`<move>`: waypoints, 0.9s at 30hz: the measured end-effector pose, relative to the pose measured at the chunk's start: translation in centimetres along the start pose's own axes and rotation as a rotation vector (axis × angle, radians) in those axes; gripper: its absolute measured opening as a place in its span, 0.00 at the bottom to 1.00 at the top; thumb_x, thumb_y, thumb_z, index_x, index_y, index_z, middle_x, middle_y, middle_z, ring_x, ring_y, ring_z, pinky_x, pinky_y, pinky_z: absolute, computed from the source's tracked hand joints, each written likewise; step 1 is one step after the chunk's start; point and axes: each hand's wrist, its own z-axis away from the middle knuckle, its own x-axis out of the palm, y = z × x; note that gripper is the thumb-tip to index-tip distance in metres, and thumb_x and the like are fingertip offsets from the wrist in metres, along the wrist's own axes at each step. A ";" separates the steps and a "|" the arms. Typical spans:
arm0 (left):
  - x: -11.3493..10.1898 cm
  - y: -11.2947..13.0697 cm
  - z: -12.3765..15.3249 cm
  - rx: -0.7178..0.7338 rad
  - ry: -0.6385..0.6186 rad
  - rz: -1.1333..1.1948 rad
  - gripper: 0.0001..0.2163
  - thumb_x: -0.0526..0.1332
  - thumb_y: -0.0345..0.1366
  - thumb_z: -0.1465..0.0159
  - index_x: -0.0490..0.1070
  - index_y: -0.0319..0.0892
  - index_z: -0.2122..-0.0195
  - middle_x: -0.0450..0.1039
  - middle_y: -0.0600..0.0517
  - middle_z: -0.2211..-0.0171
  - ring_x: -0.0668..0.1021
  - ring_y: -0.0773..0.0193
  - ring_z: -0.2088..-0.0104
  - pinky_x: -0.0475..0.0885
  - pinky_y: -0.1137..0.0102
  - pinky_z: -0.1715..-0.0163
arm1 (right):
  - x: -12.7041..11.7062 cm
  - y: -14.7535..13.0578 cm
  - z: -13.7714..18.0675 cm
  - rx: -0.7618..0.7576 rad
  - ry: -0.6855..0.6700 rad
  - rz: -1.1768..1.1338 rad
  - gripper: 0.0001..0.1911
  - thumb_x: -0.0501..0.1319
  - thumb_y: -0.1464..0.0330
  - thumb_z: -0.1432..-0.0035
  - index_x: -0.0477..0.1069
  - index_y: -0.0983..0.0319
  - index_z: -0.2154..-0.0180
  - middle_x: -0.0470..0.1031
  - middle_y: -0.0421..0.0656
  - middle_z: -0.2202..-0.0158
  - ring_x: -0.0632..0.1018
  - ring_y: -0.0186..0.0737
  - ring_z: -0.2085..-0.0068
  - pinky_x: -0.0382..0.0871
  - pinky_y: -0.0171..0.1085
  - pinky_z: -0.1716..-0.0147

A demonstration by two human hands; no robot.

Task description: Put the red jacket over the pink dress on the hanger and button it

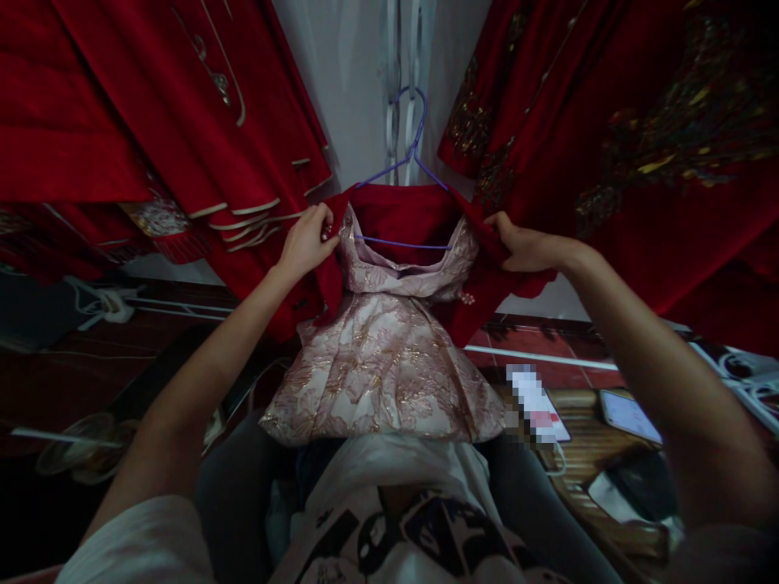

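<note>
We have the red jacket (402,209) between our two hands, directly in front of us, draped over the top of a pale pink-and-gold brocade dress (380,361). Our left hand (309,239) pinches one front edge of the jacket between thumb and fingers, just beside the dress's shoulder strap; our right hand (528,245) pinches the opposite edge, a little farther out from the other strap. The dress lies between the hands and below them, its flared skirt reaching down over our lap. Both garments hang on one purple wire hanger (415,150), whose hook meets a metal chain (391,122) of two visible strands.

We cannot see the fingers of the right hand that go behind the cloth, and the jacket's sleeves are lost in folds. The red garments to the left (200,105) and to the right (699,219) run out of view and overlap, so we cannot count them. Some clear containers (79,446) at lower left are too dim to make out.

We count one jacket, one dress, one hanger and two phones. The nearer phone (557,418) is partly blurred into blocks; the farther phone (630,415) is partly covered by our right forearm. Both lie on the slatted desk (587,462), near a black-and-white item (636,487) we cannot identify.
</note>
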 end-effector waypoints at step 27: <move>6.8 8.1 2.8 -0.113 0.192 0.863 0.13 0.62 0.30 0.41 0.72 0.42 0.55 0.78 0.49 0.57 0.79 0.65 0.58 0.74 0.69 0.55 | 14.3 -9.9 -5.0 -0.491 0.456 -0.884 0.21 0.60 0.59 0.42 0.55 0.54 0.50 0.67 0.42 0.58 0.76 0.35 0.62 0.78 0.35 0.67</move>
